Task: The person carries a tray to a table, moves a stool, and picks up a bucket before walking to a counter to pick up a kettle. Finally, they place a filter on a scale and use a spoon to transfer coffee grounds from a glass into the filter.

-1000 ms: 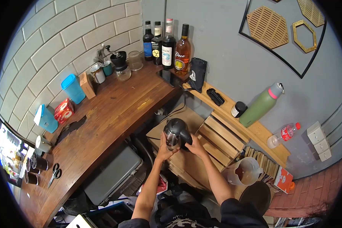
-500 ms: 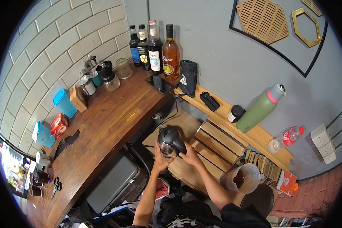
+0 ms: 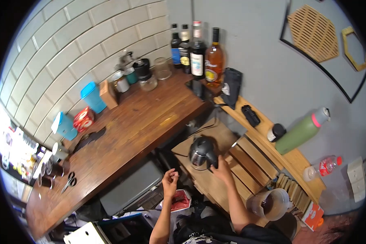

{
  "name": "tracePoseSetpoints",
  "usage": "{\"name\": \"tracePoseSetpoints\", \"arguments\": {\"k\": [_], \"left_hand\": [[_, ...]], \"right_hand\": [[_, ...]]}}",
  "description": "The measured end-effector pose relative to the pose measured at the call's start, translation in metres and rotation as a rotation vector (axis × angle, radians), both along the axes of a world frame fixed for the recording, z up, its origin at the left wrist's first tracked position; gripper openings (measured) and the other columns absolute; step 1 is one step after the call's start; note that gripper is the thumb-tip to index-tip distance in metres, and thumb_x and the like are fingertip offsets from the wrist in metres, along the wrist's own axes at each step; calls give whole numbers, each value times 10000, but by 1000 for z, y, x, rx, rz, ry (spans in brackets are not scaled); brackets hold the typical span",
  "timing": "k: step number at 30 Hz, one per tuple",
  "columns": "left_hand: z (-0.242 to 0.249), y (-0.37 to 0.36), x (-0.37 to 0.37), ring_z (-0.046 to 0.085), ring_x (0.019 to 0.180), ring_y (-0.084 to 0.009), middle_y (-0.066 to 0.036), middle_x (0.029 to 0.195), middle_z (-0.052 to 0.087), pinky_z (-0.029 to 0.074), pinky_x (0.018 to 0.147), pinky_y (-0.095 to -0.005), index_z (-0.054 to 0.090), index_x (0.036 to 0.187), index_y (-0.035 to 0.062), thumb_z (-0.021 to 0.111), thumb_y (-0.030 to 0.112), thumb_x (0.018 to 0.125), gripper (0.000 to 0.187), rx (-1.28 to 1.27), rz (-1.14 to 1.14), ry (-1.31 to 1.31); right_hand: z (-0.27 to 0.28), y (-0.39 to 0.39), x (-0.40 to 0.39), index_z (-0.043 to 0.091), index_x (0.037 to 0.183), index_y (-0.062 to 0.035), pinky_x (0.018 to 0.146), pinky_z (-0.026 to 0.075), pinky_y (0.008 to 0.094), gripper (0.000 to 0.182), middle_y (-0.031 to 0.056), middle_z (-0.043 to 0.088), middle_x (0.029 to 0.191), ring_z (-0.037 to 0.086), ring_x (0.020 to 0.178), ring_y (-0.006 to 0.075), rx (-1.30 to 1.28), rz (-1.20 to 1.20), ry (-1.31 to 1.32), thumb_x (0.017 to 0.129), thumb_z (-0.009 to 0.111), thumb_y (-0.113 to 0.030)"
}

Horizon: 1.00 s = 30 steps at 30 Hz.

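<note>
An electric kettle (image 3: 202, 151) with a black lid, a black handle and a shiny body stands upright at the low wooden surface (image 3: 183, 151) in the corner. My right hand (image 3: 223, 170) has its fingers closed around the lower end of the kettle's handle. Left of the kettle and apart from it, my left hand (image 3: 170, 181) is held in the air, fingers loosely bent and nothing in them. Whether the kettle sits on a base underneath is hidden.
The wooden counter (image 3: 142, 118) curves along the left, carrying scissors (image 3: 70, 182), a coffee grinder (image 3: 144, 75) and bottles (image 3: 197, 55). A narrow ledge to the right holds a green flask (image 3: 299, 134). Near my right forearm stands a plastic pitcher (image 3: 268, 203) with brown liquid.
My left hand has let go of the kettle and drawn back to the left. My right hand remains on the handle. The whole view has shifted with my head.
</note>
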<state>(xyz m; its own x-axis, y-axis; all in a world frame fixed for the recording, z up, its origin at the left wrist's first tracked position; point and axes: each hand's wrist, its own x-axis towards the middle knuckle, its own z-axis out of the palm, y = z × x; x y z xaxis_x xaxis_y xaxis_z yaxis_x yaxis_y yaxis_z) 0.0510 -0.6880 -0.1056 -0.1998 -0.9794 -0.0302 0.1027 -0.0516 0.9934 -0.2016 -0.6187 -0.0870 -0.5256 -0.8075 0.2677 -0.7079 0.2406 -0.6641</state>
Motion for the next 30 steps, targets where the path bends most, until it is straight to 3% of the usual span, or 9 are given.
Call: {"name": "tracePoseSetpoints", "arguments": {"k": [1,4,7,11,15,21,30], "left_hand": [[2,3,9,600,775,-83,-35,899,640,490,721,-220,594,1120,-15,646,90,910,241,39,8,-9],[10,17,32,597,691,-77,-32,806,658,501,656,-221,654,988,-17,668,132,905,171,69,89,-13],[28,35,54,588,657,-63,-24,728,655,492,630,-214,669,898,-14,673,178,908,192,70,142,-58],[57,65,96,580,660,-66,-33,735,657,469,627,-219,662,839,-11,644,254,932,281,60,180,-95],[77,110,155,570,706,-60,-34,755,659,459,669,-226,658,800,-11,604,293,955,346,109,264,23],[88,211,257,526,694,-25,28,774,607,410,619,-176,649,862,15,686,151,896,145,35,504,-22],[87,374,352,610,804,-93,-42,878,655,502,757,-235,642,931,4,564,228,976,241,177,824,156]], "right_hand": [[45,0,0,504,1072,64,869,458,458,483,284,599,1031,578,1016,438,222,32,-206,737,736,-196],[83,-2,7,516,1076,32,881,443,472,459,247,568,1007,544,1007,430,235,20,-28,734,741,-178],[124,-14,38,518,1101,15,888,432,464,422,234,511,1107,503,1071,412,113,-71,94,772,713,-162],[140,-39,99,530,1112,11,866,432,464,388,215,524,1085,516,1016,405,-109,236,43,789,684,-138],[147,-35,193,548,1099,-4,855,468,421,354,177,552,1028,568,989,354,-52,556,-194,798,690,-124],[139,28,325,569,1108,-9,804,506,354,350,133,579,1012,612,904,260,61,924,-280,810,685,-151],[85,141,491,570,1084,5,698,519,318,309,106,632,843,643,728,193,303,1489,-489,836,671,-150]]}}
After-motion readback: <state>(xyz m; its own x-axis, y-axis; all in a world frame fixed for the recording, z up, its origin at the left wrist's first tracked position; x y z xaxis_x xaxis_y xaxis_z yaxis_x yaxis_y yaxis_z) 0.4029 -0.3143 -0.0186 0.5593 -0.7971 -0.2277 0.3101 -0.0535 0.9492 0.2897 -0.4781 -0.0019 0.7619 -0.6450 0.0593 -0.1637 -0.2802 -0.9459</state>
